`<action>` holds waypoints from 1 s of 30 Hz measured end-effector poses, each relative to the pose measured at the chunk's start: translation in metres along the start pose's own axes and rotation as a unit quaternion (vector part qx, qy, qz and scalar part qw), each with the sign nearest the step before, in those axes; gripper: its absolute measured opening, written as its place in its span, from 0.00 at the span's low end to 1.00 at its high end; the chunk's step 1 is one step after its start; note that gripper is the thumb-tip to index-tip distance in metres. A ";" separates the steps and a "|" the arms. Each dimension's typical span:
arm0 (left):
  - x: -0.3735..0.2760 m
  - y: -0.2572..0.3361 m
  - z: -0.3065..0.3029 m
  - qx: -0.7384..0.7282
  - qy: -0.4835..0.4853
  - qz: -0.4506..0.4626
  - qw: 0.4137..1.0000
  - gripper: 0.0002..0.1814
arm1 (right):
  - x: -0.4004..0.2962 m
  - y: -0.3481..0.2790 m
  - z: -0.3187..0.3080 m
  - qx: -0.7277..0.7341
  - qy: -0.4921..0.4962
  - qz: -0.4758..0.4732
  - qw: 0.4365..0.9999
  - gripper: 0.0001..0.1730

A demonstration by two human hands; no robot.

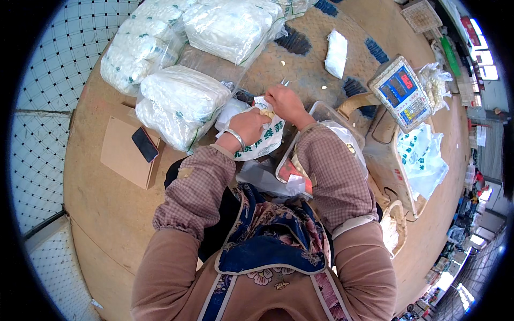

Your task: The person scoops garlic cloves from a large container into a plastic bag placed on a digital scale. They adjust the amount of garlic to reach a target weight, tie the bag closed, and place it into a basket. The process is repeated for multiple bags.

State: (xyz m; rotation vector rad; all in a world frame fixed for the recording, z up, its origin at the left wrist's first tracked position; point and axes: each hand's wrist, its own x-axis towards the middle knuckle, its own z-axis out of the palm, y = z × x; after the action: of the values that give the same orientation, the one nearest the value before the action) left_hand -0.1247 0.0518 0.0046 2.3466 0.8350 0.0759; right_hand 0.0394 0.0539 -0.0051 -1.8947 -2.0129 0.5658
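My left hand [249, 125], with a silver bangle at the wrist, grips one side of a white plastic bag [270, 138] with green print. Pale yellow pieces, perhaps peeled garlic cloves, show in its mouth. At the bag's upper right edge, my right hand [282, 102] pinches the plastic, and a small metal tip [284, 82] sticks out past its fingers. A clear plastic tub [320, 108] lined with a white bag stands by my right forearm, partly hidden by the sleeve. Big clear packs of white bags [182, 102] lie beyond my left hand.
A cardboard box [124, 154] with a phone [145, 145] on it is at the left. To the right, a digital scale display [403, 94] stands beside a plastic crate [377, 160] holding a printed bag [421, 154]. A filled white packet [336, 54] lies ahead on the floor.
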 end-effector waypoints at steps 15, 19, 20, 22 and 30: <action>0.001 -0.002 -0.006 0.006 -0.004 0.001 1.000 0.18 | 0.000 0.000 -0.022 -0.092 -0.058 -0.014 0.994 0.13; 0.000 -0.006 -0.010 0.008 -0.016 -0.007 1.000 0.18 | 0.005 -0.008 -0.017 -0.064 -0.024 0.025 0.997 0.12; 0.000 -0.006 -0.011 0.006 -0.018 -0.007 1.000 0.18 | 0.005 -0.007 -0.015 -0.042 -0.010 0.031 0.999 0.12; 0.000 -0.006 -0.012 0.000 -0.018 -0.002 1.000 0.19 | 0.006 -0.004 -0.010 -0.006 0.014 0.043 0.999 0.13; 0.002 -0.011 -0.010 -0.054 0.003 0.044 0.998 0.17 | 0.011 0.003 0.003 0.065 0.020 0.141 0.988 0.13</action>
State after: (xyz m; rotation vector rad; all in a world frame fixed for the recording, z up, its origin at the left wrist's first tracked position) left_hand -0.1313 0.0648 0.0058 2.2820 0.7135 0.1608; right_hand 0.0401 0.0647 -0.0093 -2.1044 -1.6510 0.7061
